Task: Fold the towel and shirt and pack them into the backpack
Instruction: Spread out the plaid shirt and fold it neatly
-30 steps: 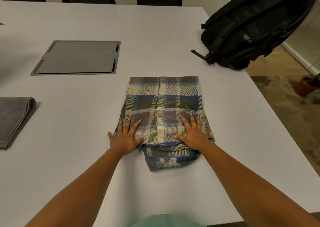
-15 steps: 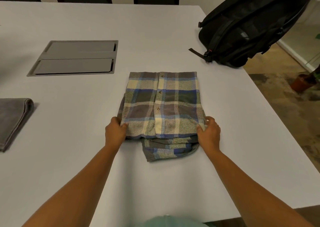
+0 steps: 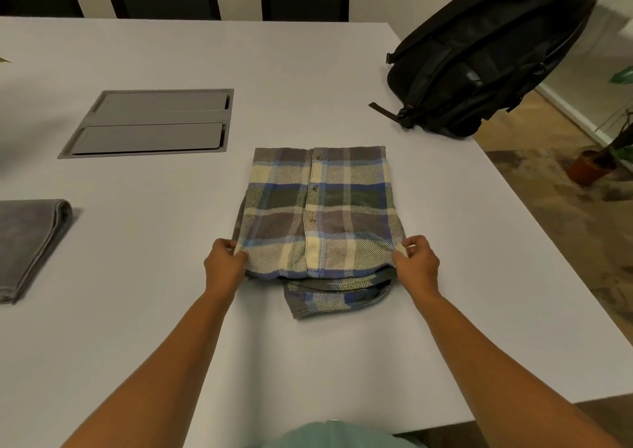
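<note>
Both arms are reaching forward over the grey desk (image 3: 308, 64), each of the two hands gripping one near corner of a folded plaid shirt (image 3: 318, 211). The left hand (image 3: 224, 262) is curling its fingers round the shirt's left edge, and the right hand (image 3: 416, 264) is pinching the right edge between thumb and bent fingers. The shirt is lying flat between the hands, button placket up, with its lower layer sticking out toward the person just below the wrists. A second ago both palms were lying flat on the cloth with fingers spread; half a second ago they were already moving to the sides, and now they are clamping the top fold at its corners, while the shirt is keeping its place on the desk. Well beyond the right hand, at the desk's far right corner, a black backpack (image 3: 479, 53) is lying on its side, and the view does not show what is inside it. Far out from the left hand, a folded grey towel (image 3: 27, 242) is resting on the desk. Ahead of the left hand, a recessed panel (image 3: 150, 124) is sitting flush in the desk with both lids down.
</note>
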{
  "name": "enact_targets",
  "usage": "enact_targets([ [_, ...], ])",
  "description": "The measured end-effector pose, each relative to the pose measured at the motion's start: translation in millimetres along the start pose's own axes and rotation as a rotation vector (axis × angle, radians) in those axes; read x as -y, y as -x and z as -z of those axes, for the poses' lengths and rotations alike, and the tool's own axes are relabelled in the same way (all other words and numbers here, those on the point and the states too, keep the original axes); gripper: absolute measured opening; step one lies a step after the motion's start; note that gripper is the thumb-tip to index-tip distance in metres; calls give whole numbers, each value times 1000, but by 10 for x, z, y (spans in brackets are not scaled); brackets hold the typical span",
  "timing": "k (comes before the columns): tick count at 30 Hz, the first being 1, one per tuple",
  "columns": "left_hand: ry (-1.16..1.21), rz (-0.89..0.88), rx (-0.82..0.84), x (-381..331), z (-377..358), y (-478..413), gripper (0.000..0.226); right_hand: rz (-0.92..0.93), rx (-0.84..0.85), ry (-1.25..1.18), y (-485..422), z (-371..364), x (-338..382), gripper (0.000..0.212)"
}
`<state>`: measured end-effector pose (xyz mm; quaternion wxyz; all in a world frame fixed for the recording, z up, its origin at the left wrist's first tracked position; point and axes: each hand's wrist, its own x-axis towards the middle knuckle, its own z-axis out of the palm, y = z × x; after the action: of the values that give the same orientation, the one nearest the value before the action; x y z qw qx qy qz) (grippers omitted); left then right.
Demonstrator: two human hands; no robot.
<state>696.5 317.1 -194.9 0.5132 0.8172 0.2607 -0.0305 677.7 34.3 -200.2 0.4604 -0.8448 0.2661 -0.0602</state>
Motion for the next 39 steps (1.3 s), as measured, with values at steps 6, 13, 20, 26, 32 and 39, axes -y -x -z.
enact_targets([
  [6,-357,-165,-164,100,-76,-42,33,182,-58,444,-29,-11,-26,28],
  [13,-575,-690,129,-17,-447,129,44,603,248,632,-215,-203,230,36],
  [20,-723,-497,468,-50,-594,76,49,575,402,873,-273,-355,292,66],
  [26,-869,-495,431,-176,-444,-106,43,511,502,791,51,-478,475,40],
  [32,-1068,-480,187,-197,-358,-231,44,274,684,632,581,-785,659,28],
  [39,-661,-462,-49,155,-191,9,37,-17,984,40,840,-1047,742,34],
])
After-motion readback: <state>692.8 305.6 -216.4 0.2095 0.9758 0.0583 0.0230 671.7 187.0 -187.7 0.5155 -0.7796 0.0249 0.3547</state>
